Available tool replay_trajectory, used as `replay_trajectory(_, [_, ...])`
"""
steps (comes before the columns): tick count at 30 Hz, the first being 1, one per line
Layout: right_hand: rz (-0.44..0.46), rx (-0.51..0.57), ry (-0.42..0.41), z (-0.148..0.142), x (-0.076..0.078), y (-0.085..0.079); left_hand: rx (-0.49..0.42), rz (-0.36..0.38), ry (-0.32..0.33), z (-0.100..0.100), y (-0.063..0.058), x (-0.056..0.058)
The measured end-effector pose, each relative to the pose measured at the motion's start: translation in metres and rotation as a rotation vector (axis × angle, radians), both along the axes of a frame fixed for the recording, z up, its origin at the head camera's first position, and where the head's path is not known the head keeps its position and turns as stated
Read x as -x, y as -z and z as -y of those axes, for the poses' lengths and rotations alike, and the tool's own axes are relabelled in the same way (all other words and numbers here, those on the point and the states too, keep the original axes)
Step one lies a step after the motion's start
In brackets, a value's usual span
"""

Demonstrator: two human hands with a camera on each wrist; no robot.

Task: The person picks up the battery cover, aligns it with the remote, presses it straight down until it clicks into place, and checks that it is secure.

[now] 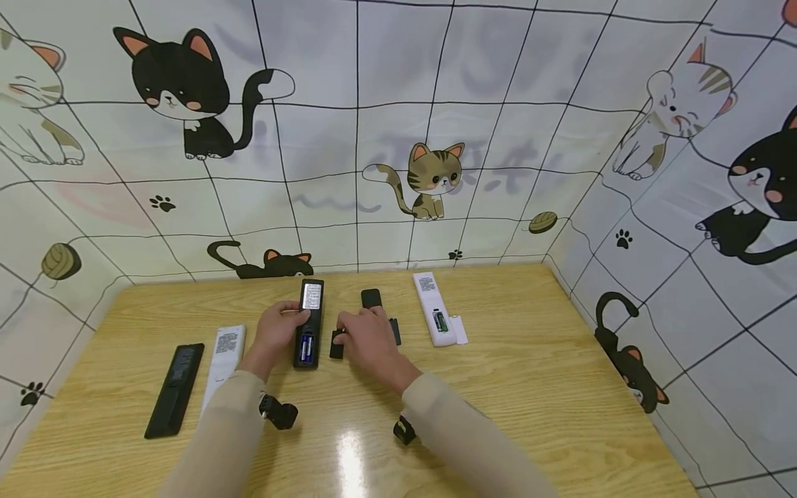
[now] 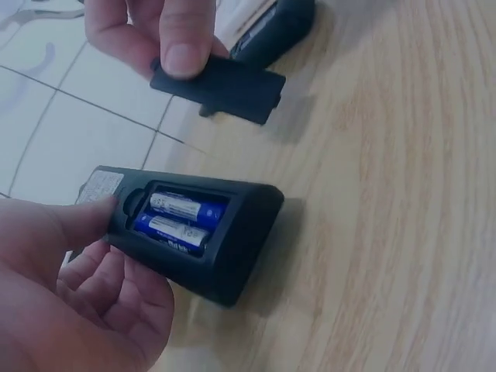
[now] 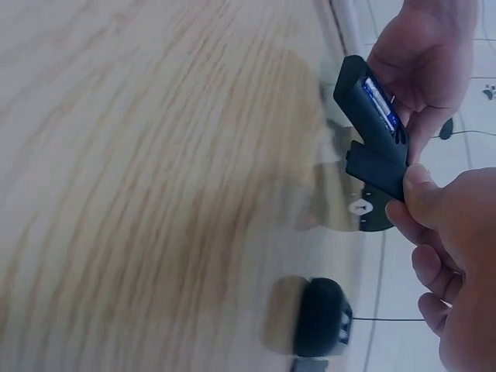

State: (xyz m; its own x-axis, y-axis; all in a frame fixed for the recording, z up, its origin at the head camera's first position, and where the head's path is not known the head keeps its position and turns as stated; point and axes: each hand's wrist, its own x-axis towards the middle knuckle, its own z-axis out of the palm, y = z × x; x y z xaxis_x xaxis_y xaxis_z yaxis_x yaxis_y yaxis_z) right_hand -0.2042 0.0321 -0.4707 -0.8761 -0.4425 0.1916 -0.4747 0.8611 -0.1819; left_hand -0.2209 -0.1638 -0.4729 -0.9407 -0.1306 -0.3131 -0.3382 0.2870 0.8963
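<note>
We see a white backdrop with a black grid and cartoon cats (image 1: 486,55) standing along the far side and rising at left and right. Before it lies the pale yellow wood-grain bench (image 1: 535,408), and over its near edge reach two beige sleeves (image 1: 479,443), each with a small black camera (image 1: 278,413) at the wrist.

The left hand (image 1: 276,333) grips a long black plastic remote control (image 1: 314,324), thumb on its back and fingers curled beneath — we find this remote left of the bench's middle, toward the far side, its battery compartment uncovered. The right hand (image 1: 373,347), just to the right, pinches a flat black rectangular plastic cover (image 2: 221,91) between thumb and fingers, apart from the remote.

Farther left we see another long black remote (image 1: 174,391), lying nearer to us, and beside it a white remote with a printed label (image 1: 224,353), its near end hidden by the sleeve. Right of the hands, a slim white plastic remote (image 1: 431,301) shows a battery in its bay. A dark remote (image 1: 371,298) is mostly hidden behind the right hand.

Smaller still, a thin white cover (image 1: 459,330) touches the slim white remote's near right edge, and a small black piece (image 1: 395,332) shows right of the right hand. Two blue-and-silver cylindrical batteries (image 2: 184,208) sit side by side in the gripped remote.
</note>
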Motion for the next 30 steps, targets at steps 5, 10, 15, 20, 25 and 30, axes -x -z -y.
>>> replay_trajectory(5, [-0.005,0.013,-0.018,-0.014,-0.010,-0.013,-0.038,-0.016,0.032,-0.003,-0.007,-0.005])
replay_trajectory(10, [-0.014,0.032,-0.041,-0.030,-0.021,-0.021,-0.080,-0.045,0.068,-0.014,-0.010,-0.013])
replay_trajectory(15, [-0.041,0.082,-0.057,-0.048,-0.032,-0.023,-0.115,-0.069,0.093,-0.027,-0.010,-0.021])
replay_trajectory(20, [-0.049,0.130,-0.056,-0.064,-0.037,-0.024,-0.115,-0.089,0.128,-0.041,-0.009,-0.028])
replay_trajectory(25, [-0.066,0.162,-0.066,-0.075,-0.038,-0.023,-0.129,-0.104,0.149,-0.055,-0.006,-0.033])
replay_trajectory(30, [-0.056,0.159,-0.070,-0.079,-0.040,-0.021,-0.155,-0.093,0.147,-0.066,0.000,-0.039])
